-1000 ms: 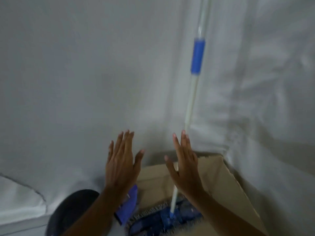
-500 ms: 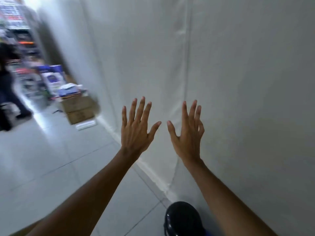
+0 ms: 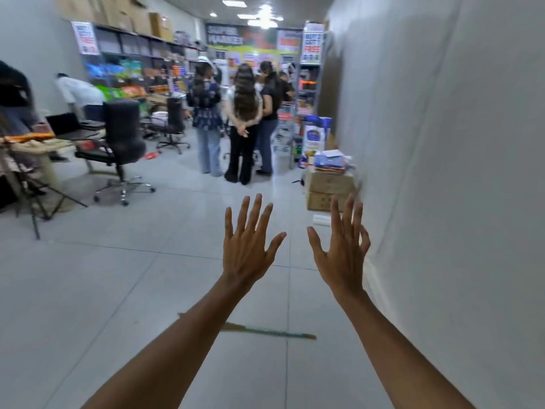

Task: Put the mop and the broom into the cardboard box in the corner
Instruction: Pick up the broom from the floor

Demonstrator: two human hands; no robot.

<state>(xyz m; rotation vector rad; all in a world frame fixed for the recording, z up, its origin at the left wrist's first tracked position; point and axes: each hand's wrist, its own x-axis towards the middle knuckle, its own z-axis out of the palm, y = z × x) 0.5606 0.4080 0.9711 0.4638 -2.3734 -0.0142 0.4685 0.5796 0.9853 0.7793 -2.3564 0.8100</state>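
Observation:
My left hand (image 3: 247,249) and my right hand (image 3: 342,255) are both raised in front of me, fingers spread, holding nothing. On the tiled floor below them lies a long thin tan-and-green stick (image 3: 268,332), possibly the broom's handle; my left forearm hides part of it. Neither hand touches it. The mop and the corner cardboard box are out of view.
A white sheeted wall (image 3: 442,172) runs along the right. Stacked cardboard boxes (image 3: 328,187) with goods on top stand against it ahead. Several people (image 3: 241,113) stand mid-aisle. A black office chair (image 3: 124,134) and tripod legs (image 3: 38,202) are at the left.
The view has swung away from the corner box with the mop in it, along the wall, to the shop aisle. Both hands stayed raised and open.

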